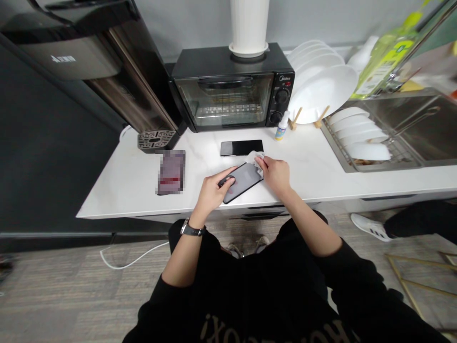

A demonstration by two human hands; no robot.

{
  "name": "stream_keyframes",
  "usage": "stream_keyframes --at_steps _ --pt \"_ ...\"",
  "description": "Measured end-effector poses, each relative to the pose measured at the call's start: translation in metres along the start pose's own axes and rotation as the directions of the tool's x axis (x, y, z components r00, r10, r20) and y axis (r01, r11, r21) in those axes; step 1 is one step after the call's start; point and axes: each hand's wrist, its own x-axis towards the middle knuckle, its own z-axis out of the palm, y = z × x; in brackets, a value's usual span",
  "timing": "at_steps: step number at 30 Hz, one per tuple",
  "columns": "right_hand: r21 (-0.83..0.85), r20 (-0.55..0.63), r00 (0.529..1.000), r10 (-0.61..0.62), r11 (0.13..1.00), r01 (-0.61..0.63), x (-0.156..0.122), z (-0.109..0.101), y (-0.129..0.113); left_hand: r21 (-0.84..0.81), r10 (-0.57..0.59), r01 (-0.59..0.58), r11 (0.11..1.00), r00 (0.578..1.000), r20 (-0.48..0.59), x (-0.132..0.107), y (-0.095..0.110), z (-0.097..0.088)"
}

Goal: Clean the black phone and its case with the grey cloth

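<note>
A dark phone lies tilted on the white counter. My left hand grips its near end, thumb on the dark corner. My right hand is closed on a small white cloth, pressed against the phone's far end. A second black phone lies flat just behind, apart from both hands. A small spray bottle with a yellow label stands in front of the oven.
A black toaster oven sits at the counter's back, a white ribbed vessel on top. White plates stand on a rack, with more in a sink drainer. A blurred card lies at left. Another person's white shoe shows at right.
</note>
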Motion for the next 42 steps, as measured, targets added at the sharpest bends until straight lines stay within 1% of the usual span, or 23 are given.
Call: stream_keyframes --at_steps 3,5,7,12,14,17,18,19,21,23,25,26,28,30,32,35,38,40,42 --pt "0.036 0.040 0.995 -0.094 0.995 0.092 0.000 0.001 -0.001 0.009 -0.001 0.001 1.000 0.998 -0.058 0.000 -0.002 0.001" --pt "0.060 0.049 0.991 -0.121 0.991 0.118 0.000 0.001 0.000 0.013 0.000 0.001 1.000 0.996 -0.088 0.001 -0.003 0.002" --pt "0.054 0.032 0.994 -0.101 0.994 0.099 0.000 0.001 0.001 0.015 -0.001 0.002 1.000 0.997 -0.077 0.001 -0.003 0.002" --pt "-0.002 -0.094 0.996 -0.011 1.000 0.011 -0.002 -0.001 0.001 0.018 0.007 -0.007 1.000 1.000 -0.011 -0.001 -0.002 0.000" --pt "0.015 -0.082 0.996 -0.045 0.999 0.047 -0.003 -0.001 0.001 0.028 0.014 -0.013 1.000 1.000 -0.025 -0.001 -0.002 0.000" --pt "0.086 -0.026 0.989 -0.145 0.985 0.147 -0.004 0.000 0.003 0.039 0.024 -0.021 0.999 0.997 -0.072 -0.001 -0.003 0.000" --pt "0.104 -0.015 0.987 -0.161 0.981 0.162 -0.005 0.001 0.003 0.042 0.023 -0.019 0.999 0.996 -0.081 0.000 -0.003 0.001" --pt "0.110 -0.010 0.987 -0.158 0.981 0.158 -0.005 0.001 0.004 0.044 0.019 -0.015 0.999 0.997 -0.081 0.000 -0.003 0.001" --pt "0.086 -0.017 0.994 -0.107 0.990 0.108 -0.004 0.001 0.004 0.047 0.007 -0.004 0.999 0.998 -0.056 0.000 -0.003 0.001" --pt "0.022 -0.033 0.998 -0.048 0.999 0.048 0.000 0.000 0.004 0.040 0.001 0.000 0.999 1.000 -0.030 0.000 -0.004 0.001" --pt "-0.061 -0.029 0.999 -0.033 0.998 0.032 0.007 0.000 0.002 0.028 -0.001 0.002 1.000 1.000 -0.026 0.001 -0.006 0.001" --pt "-0.095 -0.015 0.999 -0.048 0.994 0.047 0.011 0.000 0.001 0.025 -0.002 0.003 1.000 0.999 -0.039 0.002 -0.007 0.000" --pt "-0.106 0.034 0.992 -0.124 0.986 0.127 0.019 0.000 -0.001 0.028 -0.001 0.004 1.000 0.996 -0.090 0.003 -0.009 0.000" --pt "-0.061 0.074 0.974 -0.214 0.974 0.219 0.024 0.002 -0.001 0.043 0.001 0.005 0.999 0.989 -0.150 0.004 -0.011 0.000" --pt "-0.014 0.093 0.960 -0.265 0.963 0.268 0.026 0.004 0.001 0.061 0.007 0.004 0.998 0.983 -0.184 0.005 -0.012 0.000" --pt "-0.006 0.085 0.967 -0.240 0.970 0.242 0.024 0.006 0.005 0.070 0.009 0.002 0.998 0.986 -0.166 0.003 -0.011 0.001" --pt "-0.055 0.037 0.986 -0.160 0.985 0.162 0.021 0.006 0.006 0.051 -0.009 0.015 0.999 0.993 -0.118 0.002 -0.010 0.001" --pt "-0.096 0.007 0.994 -0.113 0.989 0.113 0.020 0.006 0.005 0.050 -0.011 0.016 0.999 0.994 -0.107 0.001 -0.009 0.001" --pt "-0.088 0.008 0.993 -0.120 0.989 0.120 0.019 0.006 0.002 0.060 0.001 0.006 0.998 0.994 -0.112 0.001 -0.008 0.000"
